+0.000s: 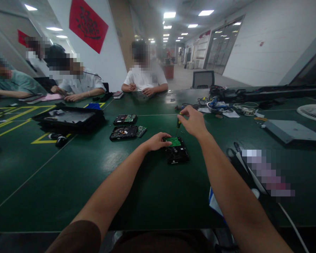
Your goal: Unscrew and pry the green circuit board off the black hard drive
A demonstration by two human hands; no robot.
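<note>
On the green table before me lies a black hard drive (pixel 177 154) with a green circuit board (pixel 175 141) on its far half. My left hand (pixel 158 141) is closed on the drive's left edge, its thumb resting by the board. Above the board, my right hand (pixel 193 121) grips a small screwdriver (pixel 178 123) by the top of its dark and yellow handle. The shaft points down at the board's far right part; whether its tip sits in a screw is too small to tell. A few tiny bits, perhaps screws, lie right of the shaft.
Two more hard drives (pixel 124 132) (pixel 125 119) lie to the left, beside a loose circuit board (pixel 141 131). Farther left is a black tray (pixel 68 117). Cables (pixel 217 104) and a grey metal case (pixel 295 131) are at right. Several people sit across the table.
</note>
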